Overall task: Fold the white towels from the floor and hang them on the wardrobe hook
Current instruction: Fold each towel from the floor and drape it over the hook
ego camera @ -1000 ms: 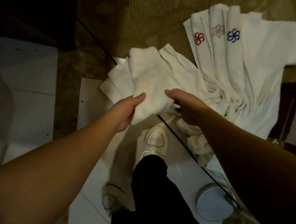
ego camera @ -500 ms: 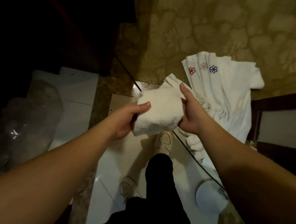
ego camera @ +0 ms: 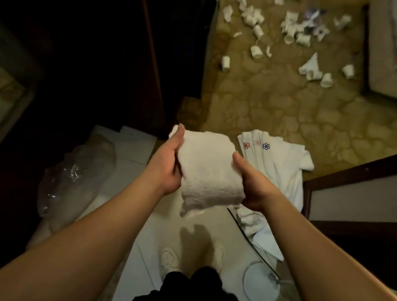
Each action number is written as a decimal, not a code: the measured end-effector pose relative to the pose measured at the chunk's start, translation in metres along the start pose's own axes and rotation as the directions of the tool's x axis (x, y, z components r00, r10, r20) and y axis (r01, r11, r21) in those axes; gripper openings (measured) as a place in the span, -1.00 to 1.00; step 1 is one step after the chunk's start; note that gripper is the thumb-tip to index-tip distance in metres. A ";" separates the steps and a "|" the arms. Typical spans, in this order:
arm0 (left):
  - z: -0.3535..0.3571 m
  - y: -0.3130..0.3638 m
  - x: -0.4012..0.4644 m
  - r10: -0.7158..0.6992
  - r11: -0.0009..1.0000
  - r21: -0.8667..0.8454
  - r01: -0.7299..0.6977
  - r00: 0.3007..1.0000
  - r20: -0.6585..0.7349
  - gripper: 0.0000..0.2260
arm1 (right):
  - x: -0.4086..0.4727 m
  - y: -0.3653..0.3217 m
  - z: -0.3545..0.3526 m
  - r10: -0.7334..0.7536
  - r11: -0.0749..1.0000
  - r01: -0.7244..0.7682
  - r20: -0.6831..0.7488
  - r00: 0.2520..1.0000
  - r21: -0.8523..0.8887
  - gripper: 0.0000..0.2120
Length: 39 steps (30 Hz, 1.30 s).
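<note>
Lying folded between left hand (ego camera: 166, 163) and right hand (ego camera: 251, 184): white towel (ego camera: 208, 170).

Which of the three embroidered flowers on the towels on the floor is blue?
The blue flower is the rightmost of the three, farthest from the held towel. The red flower is leftmost; a pale pink flower sits between them.

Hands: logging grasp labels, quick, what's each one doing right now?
Left hand: holding the folded white towel by its left edge.
Right hand: holding the same towel by its right edge.
</note>
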<state>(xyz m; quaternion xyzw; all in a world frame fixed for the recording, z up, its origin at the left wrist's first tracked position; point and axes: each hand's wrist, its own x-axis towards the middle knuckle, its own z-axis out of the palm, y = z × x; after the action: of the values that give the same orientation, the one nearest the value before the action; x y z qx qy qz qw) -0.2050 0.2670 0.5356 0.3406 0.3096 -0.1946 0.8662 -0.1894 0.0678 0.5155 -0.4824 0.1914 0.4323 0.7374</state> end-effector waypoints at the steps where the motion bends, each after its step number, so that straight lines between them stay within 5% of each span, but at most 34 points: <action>1: 0.009 0.003 -0.018 0.020 1.000 0.001 -0.020 1.000 -0.004 -0.50 | -0.016 -0.002 0.007 -0.003 1.000 0.002 -0.007 1.000 -0.012 -0.56; 11: 0.056 -0.025 -0.190 0.154 0.966 0.202 -0.163 0.986 0.057 -0.46 | -0.144 -0.008 0.052 -0.124 0.990 0.133 0.158 0.980 -0.053 -0.30; 16: 0.073 -0.060 -0.275 0.288 0.921 0.244 -0.304 0.952 0.100 -0.65 | -0.210 0.007 0.076 -0.167 0.969 0.208 0.264 0.950 -0.136 -0.29; 22: 0.069 -0.071 -0.377 0.399 0.902 0.058 -0.427 0.878 0.264 -0.25 | -0.288 0.021 0.111 -0.127 0.920 0.282 0.475 0.871 -0.271 -0.34; 27: 0.058 -0.075 -0.455 0.547 0.797 0.160 -0.583 0.808 0.217 -0.43 | -0.352 0.044 0.160 -0.116 0.846 0.347 0.495 0.861 -0.405 -0.12; 32: 0.051 -0.091 -0.526 0.595 0.744 0.218 -0.631 0.775 0.215 -0.52 | -0.413 0.069 0.207 -0.101 0.869 0.377 0.632 0.768 -0.320 -0.03; 37: 0.026 -0.121 -0.599 0.673 0.685 0.204 -0.700 0.714 0.193 -0.38 | -0.460 0.112 0.247 -0.170 0.893 0.386 0.621 0.765 -0.231 0.15; 39: 0.008 -0.137 -0.632 0.693 0.657 0.218 -0.722 0.692 0.203 -0.37 | -0.479 0.138 0.265 -0.218 0.882 0.427 0.628 0.747 -0.202 0.08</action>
<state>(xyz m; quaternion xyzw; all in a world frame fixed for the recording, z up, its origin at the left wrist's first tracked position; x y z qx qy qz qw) -0.7394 0.2463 0.8988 0.5429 0.0769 0.0988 0.8304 -0.6039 0.1058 0.8976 -0.4677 -0.2098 0.4497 0.7315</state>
